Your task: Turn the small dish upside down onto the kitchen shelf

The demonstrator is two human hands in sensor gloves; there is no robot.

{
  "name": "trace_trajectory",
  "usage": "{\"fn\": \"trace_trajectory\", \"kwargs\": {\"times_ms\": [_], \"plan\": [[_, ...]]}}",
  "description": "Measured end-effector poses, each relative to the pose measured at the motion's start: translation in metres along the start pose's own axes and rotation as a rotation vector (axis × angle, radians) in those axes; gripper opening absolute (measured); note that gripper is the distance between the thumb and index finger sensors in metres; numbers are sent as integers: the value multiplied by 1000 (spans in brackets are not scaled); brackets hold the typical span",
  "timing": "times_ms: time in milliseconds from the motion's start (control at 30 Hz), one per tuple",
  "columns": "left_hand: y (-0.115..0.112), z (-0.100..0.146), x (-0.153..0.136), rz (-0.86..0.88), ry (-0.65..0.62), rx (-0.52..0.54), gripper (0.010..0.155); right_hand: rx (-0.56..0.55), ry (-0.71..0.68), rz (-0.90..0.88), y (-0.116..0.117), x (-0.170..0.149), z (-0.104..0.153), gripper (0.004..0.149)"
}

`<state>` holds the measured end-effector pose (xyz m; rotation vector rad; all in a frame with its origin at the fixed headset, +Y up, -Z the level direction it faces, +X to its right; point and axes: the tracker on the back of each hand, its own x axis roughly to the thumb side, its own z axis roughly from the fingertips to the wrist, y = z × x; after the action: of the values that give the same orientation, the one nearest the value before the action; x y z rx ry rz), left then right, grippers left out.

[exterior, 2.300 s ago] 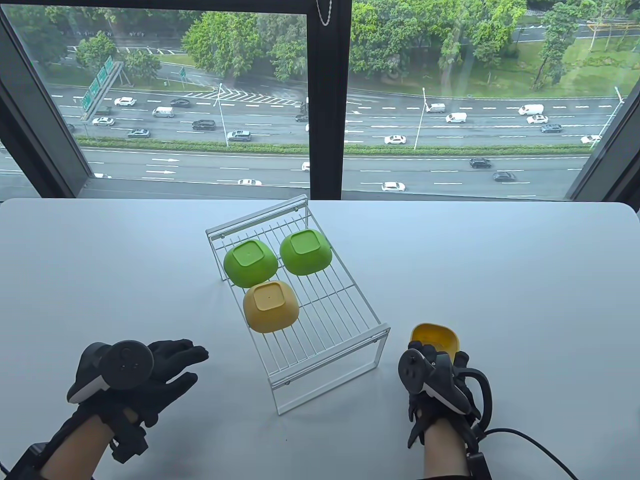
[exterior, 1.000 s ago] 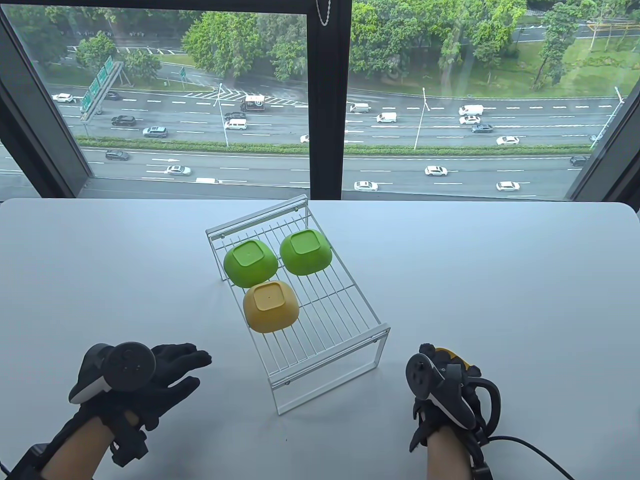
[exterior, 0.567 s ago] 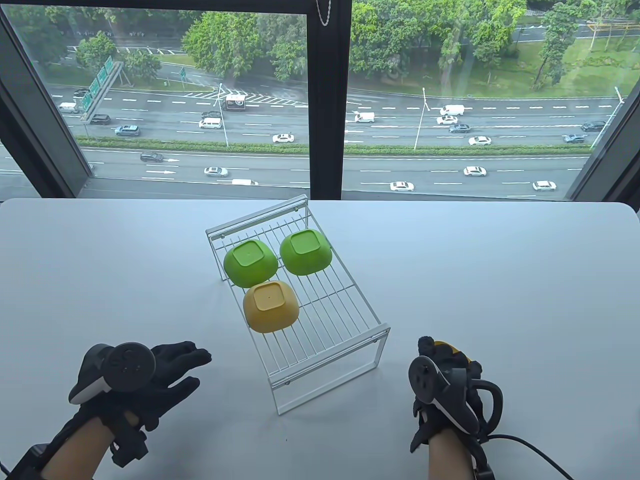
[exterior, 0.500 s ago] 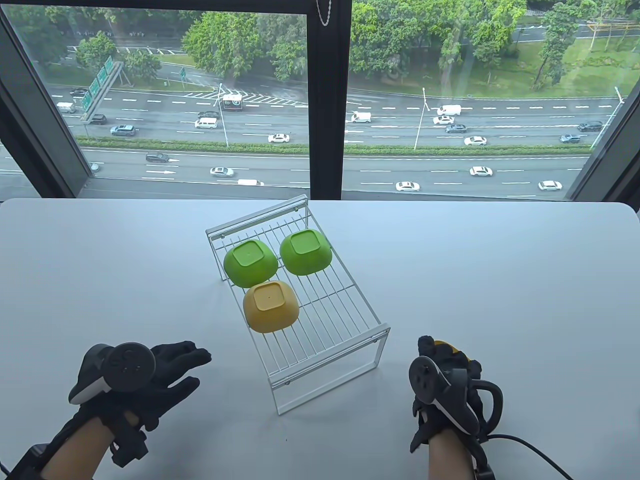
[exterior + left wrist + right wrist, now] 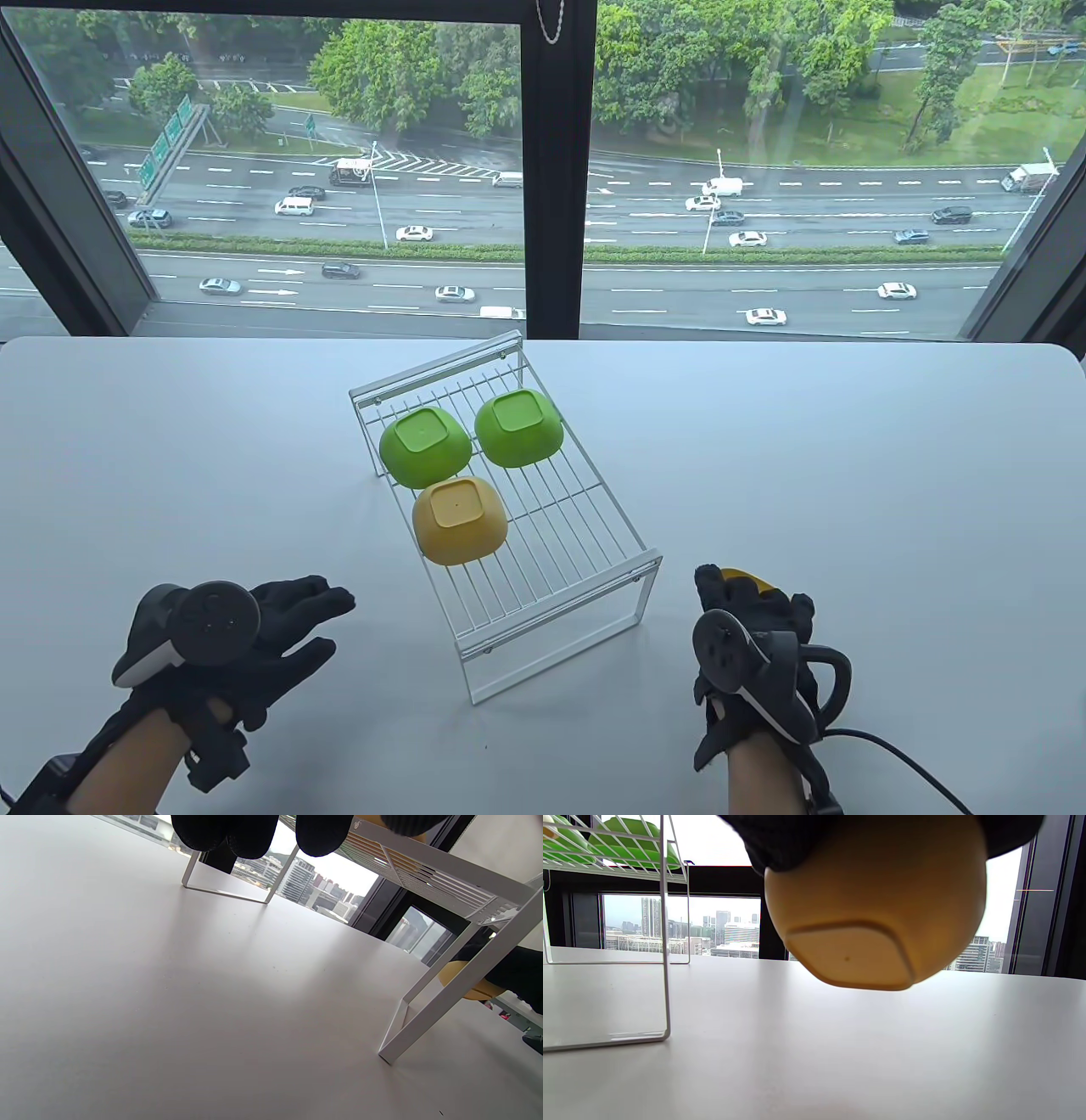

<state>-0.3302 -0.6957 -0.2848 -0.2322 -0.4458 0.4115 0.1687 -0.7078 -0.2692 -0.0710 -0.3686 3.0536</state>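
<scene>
My right hand [image 5: 747, 607] grips a small yellow dish [image 5: 751, 581] just right of the white wire shelf [image 5: 577, 586]; the glove hides most of the dish in the table view. In the right wrist view the dish [image 5: 874, 921] hangs clear above the table with its base facing down. The shelf also shows in the right wrist view [image 5: 665, 942] and the left wrist view [image 5: 449, 993]. My left hand [image 5: 288, 615] is open and empty, resting left of the shelf, fingers pointing toward it.
Two green dishes [image 5: 424, 446] [image 5: 519, 427] and one yellow dish [image 5: 459, 519] lie upside down on the shelf's back and left part. The shelf's front right wires are bare. A cable [image 5: 899, 751] trails from my right wrist. The white table [image 5: 848, 475] ends at a window.
My right hand closed over the yellow dish and lifted it off the table, shifting slightly toward the shelf. The left hand stayed almost still.
</scene>
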Motion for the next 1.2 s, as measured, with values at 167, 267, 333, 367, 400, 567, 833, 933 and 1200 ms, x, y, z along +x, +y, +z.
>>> {"fn": "trace_trajectory", "kwargs": {"times_ms": [167, 267, 333, 367, 400, 567, 833, 933, 1200], "plan": [[0, 0, 0, -1, -3, 0, 66, -73, -7, -67, -14, 3, 5, 52], [-1, 0, 1, -4, -4, -5, 66, -94, -6, -95, -20, 2, 7, 52], [-1, 0, 1, -6, -3, -6, 66, -103, -1, -116, -22, 0, 7, 52], [-1, 0, 1, -6, -3, -7, 66, -106, 4, -130, -23, -1, 7, 52], [-1, 0, 1, -7, -2, -8, 66, -109, 7, -148, -24, -3, 7, 52], [-1, 0, 1, -3, -2, -8, 66, -131, 9, -174, -28, -5, 8, 51], [-1, 1, 1, -9, 1, -11, 66, -156, 0, -215, -32, -7, 10, 50], [-2, 0, 1, -7, -2, -12, 66, -160, -25, -218, -32, -7, 10, 50], [-2, 0, 1, -3, 1, -20, 66, -155, -101, -264, -34, -5, 11, 49]]}}
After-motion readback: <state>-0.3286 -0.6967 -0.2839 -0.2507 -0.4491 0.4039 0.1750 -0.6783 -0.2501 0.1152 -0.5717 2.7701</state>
